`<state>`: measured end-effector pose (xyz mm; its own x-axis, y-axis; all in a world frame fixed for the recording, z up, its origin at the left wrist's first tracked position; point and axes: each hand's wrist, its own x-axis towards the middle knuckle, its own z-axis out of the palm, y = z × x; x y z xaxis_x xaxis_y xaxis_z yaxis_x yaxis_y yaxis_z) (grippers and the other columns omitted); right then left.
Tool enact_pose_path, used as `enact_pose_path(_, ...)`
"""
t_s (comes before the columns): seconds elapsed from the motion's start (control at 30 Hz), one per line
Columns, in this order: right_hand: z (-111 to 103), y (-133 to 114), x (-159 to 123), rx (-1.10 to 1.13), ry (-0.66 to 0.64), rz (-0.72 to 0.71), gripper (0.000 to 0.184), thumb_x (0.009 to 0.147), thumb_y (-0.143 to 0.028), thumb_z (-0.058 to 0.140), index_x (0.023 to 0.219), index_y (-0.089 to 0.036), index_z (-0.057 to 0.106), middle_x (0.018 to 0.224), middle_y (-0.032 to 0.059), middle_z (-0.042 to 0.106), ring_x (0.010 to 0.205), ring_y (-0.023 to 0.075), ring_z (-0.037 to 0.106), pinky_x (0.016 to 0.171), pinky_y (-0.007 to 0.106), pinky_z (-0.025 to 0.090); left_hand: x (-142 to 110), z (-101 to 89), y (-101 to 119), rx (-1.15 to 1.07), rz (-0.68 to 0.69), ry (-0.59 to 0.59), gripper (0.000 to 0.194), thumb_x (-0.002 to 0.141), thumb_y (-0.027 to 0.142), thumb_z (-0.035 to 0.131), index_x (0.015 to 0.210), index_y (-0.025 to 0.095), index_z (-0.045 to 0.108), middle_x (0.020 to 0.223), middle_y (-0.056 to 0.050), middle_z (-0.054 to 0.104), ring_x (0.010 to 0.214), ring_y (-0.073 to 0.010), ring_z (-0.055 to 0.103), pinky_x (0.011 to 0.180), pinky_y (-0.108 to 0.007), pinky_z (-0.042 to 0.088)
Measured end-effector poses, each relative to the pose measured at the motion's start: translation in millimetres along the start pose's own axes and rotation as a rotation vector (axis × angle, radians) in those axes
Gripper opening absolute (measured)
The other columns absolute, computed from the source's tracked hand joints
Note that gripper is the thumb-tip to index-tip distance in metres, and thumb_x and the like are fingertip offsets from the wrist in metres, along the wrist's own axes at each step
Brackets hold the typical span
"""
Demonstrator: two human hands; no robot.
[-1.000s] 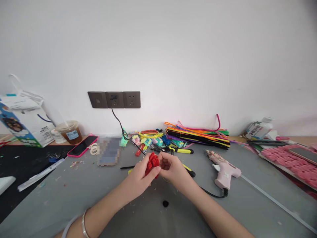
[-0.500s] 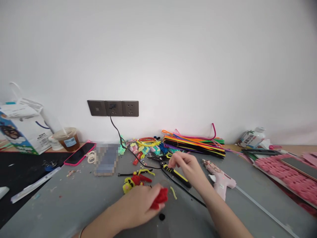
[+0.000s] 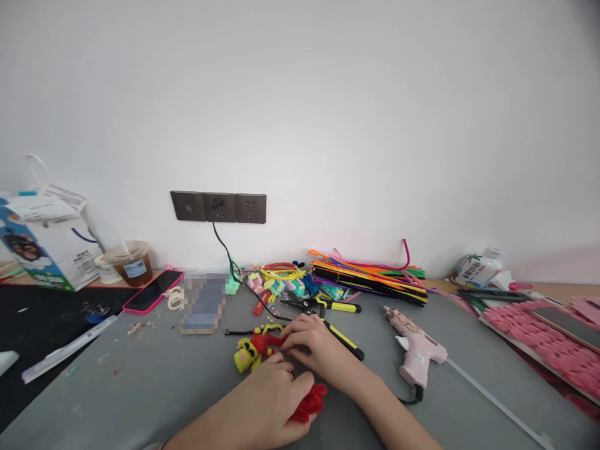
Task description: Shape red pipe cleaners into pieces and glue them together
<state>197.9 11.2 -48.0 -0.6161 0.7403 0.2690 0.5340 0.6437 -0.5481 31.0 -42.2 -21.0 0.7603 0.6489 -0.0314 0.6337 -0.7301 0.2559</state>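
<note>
Left hand (image 3: 274, 395) clutches red fuzzy piece (image 3: 310, 403), partly hidden; right hand (image 3: 315, 342) at yellow-red figure (image 3: 254, 351), hold unclear.

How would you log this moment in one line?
left hand: holds red fuzzy piece | right hand: at yellow-red figure, contact unclear | glue gun: lies at right

Carton (image 3: 60, 247), cup (image 3: 129, 259) and bottle (image 3: 479, 269) bear unreadable lettering (image 3: 135, 269).

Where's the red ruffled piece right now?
In the head view, the red ruffled piece is in the left hand, near bottom centre, just below the right hand.
</note>
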Motion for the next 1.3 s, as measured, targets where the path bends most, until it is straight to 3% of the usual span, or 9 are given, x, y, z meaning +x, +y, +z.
enact_pose_path(0.13, -16, 2, -2, -0.132, 0.011, 0.070, 0.007, 0.084, -0.021, 0.073, 0.076, -0.023, 0.073, 0.084, 0.0004, 0.074, 0.088, 0.0215, 0.059, 0.083, 0.039, 0.039, 1, 0.0, -2, -0.014, -0.022, 0.003, 0.023, 0.090, 0.040, 0.056, 0.096, 0.018, 0.059, 0.087, -0.007, 0.069, 0.084, -0.0230, 0.066, 0.098, -0.040, 0.045)
enact_pose_path(0.27, -33, 3, -6, -0.127, 0.040, 0.105, 0.019, 0.089, -0.029, 0.066, 0.073, -0.022, 0.071, 0.083, 0.0019, 0.074, 0.086, 0.0215, 0.059, 0.082, 0.039, 0.040, 0, -2.8, -2, -0.022, -0.121, -0.025, 0.023, 0.090, 0.036, 0.054, 0.101, 0.018, 0.060, 0.088, -0.008, 0.069, 0.086, -0.0244, 0.066, 0.102, -0.045, 0.042)
enact_pose_path(0.57, -29, -5, -5, 0.025, 0.061, -0.016, 0.013, 0.092, -0.027, 0.062, 0.085, -0.025, 0.073, 0.092, 0.0028, 0.075, 0.092, 0.0210, 0.064, 0.088, 0.038, 0.045, -1, -3.5, -6, 0.039, -0.248, -0.026, 0.030, 0.088, 0.025, 0.051, 0.114, 0.014, 0.060, 0.088, -0.012, 0.071, 0.086, -0.0294, 0.067, 0.095, -0.052, 0.045)
enact_pose_path(0.7, -52, 19, -10, 0.025, 0.437, 0.075, 0.017, 0.094, -0.030, 0.053, 0.100, -0.023, 0.068, 0.101, 0.0075, 0.073, 0.097, 0.0234, 0.065, 0.088, 0.039, 0.049, 1, -4.4, -6, -0.011, -0.225, -0.019, 0.018, 0.086, 0.022, 0.055, 0.102, 0.016, 0.061, 0.094, -0.010, 0.070, 0.090, -0.0290, 0.066, 0.087, -0.044, 0.051)
enact_pose_path(0.83, -75, 63, -21, -0.159, 0.804, 0.269, 0.036, 0.088, -0.032, 0.056, 0.122, -0.020, 0.056, 0.116, 0.0137, 0.067, 0.110, 0.0299, 0.062, 0.095, 0.047, 0.047, 3, -7.5, -9, -0.159, -0.204, 0.007, 0.035, 0.083, 0.022, 0.065, 0.117, 0.021, 0.057, 0.114, -0.007, 0.065, 0.106, -0.0271, 0.061, 0.088, -0.039, 0.051)
enact_pose_path(0.93, -78, 85, -21, -0.371, 0.734, 0.371, 0.052, 0.082, -0.026, 0.056, 0.133, -0.017, 0.050, 0.127, 0.0177, 0.061, 0.123, 0.0343, 0.053, 0.099, 0.051, 0.044, 2, -7.3, -13, -0.194, -0.213, 0.048, 0.046, 0.081, 0.026, 0.070, 0.124, 0.025, 0.055, 0.121, -0.006, 0.062, 0.113, -0.0281, 0.057, 0.096, -0.042, 0.047)
enact_pose_path(1.1, -71, 88, 3, -0.594, 0.398, 0.612, 0.069, 0.074, -0.012, 0.056, 0.141, -0.022, 0.042, 0.150, 0.0141, 0.043, 0.139, 0.0325, 0.038, 0.107, 0.054, 0.032, 3, -4.4, -15, -0.205, -0.200, 0.065, 0.047, 0.081, 0.029, 0.071, 0.125, 0.025, 0.057, 0.128, -0.007, 0.058, 0.119, -0.0301, 0.052, 0.101, -0.047, 0.044)
enact_pose_path(1.17, -76, 87, 15, -0.608, 0.294, 0.719, 0.065, 0.073, -0.009, 0.055, 0.136, -0.023, 0.047, 0.145, 0.0144, 0.049, 0.135, 0.0328, 0.042, 0.107, 0.055, 0.029, 4, -4.0, -16, -0.203, -0.189, 0.063, 0.047, 0.081, 0.029, 0.072, 0.125, 0.025, 0.057, 0.128, -0.007, 0.058, 0.119, -0.0302, 0.052, 0.101, -0.047, 0.044)
enact_pose_path(1.3, -108, 92, 24, -0.570, 0.285, 0.813, 0.040, 0.074, -0.016, 0.058, 0.113, -0.019, 0.061, 0.115, 0.0159, 0.068, 0.108, 0.0360, 0.061, 0.095, 0.057, 0.036, 5, -2.6, -19, -0.207, -0.184, 0.063, 0.045, 0.081, 0.029, 0.071, 0.124, 0.025, 0.058, 0.126, -0.006, 0.060, 0.117, -0.0294, 0.052, 0.100, -0.046, 0.044)
